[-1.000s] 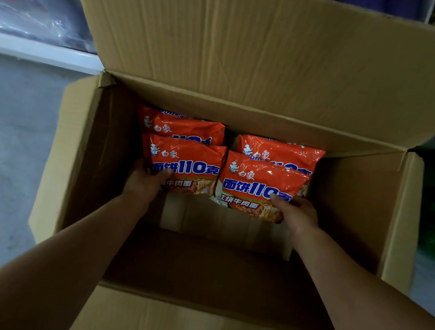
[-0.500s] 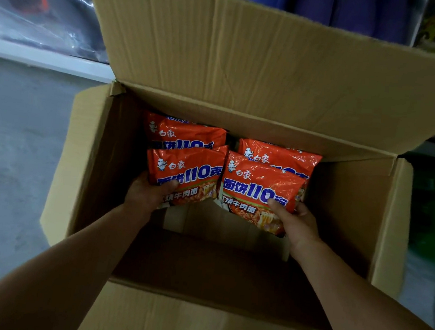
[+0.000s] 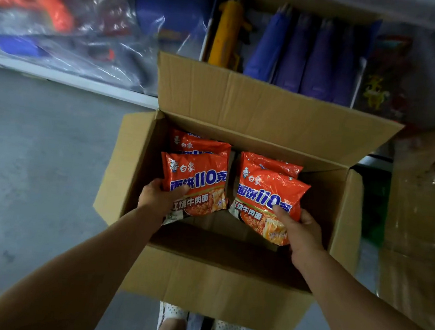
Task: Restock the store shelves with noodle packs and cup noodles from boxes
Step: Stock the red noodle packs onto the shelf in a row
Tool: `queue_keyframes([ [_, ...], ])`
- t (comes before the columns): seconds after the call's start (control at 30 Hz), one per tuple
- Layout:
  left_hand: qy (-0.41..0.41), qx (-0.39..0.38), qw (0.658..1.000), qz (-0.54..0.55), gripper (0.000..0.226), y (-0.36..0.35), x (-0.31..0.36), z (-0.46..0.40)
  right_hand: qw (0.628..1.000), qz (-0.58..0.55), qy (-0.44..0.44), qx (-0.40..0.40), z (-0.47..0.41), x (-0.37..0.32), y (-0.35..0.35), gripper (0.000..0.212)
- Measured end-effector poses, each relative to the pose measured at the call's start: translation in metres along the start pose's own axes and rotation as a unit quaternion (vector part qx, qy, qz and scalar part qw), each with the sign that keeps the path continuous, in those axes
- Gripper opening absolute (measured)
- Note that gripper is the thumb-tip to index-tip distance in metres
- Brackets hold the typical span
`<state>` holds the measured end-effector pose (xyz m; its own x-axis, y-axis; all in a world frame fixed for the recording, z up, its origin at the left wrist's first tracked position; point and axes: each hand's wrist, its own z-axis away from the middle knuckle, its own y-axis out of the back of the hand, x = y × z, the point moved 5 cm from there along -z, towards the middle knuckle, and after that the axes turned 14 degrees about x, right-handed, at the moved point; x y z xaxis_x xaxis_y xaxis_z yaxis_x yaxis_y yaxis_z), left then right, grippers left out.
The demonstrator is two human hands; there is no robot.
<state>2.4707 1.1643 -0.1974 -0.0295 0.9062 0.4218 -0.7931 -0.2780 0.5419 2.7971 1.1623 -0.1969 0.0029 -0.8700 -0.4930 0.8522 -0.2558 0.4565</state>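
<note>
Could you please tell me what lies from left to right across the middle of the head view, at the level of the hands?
Grey floor → left hand → left noodle pack → right noodle pack → right hand → box's right wall → taped carton.

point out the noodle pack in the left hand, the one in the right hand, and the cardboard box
left noodle pack (image 3: 198, 179), head view, blue lettering on its front
right noodle pack (image 3: 267, 195), head view, middle of its front
cardboard box (image 3: 210, 286), head view, near outer wall
</note>
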Motion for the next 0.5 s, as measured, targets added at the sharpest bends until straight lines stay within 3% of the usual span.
queue_keyframes([
  [0.17,-0.012,-0.018,0.999,0.026,0.051,0.037,0.026,0.038,1.0,-0.008,0.009,0.006,0.042,-0.024,0.031,0.045],
  [0.33,-0.014,-0.034,0.996,0.085,0.026,0.084,0.053,0.087,0.999,-0.032,0.019,0.011,0.095,-0.055,0.059,0.049],
  [0.5,-0.006,-0.035,0.99,0.134,0.045,0.135,0.061,0.134,0.998,-0.05,0.024,-0.002,0.159,-0.086,0.082,0.047],
])
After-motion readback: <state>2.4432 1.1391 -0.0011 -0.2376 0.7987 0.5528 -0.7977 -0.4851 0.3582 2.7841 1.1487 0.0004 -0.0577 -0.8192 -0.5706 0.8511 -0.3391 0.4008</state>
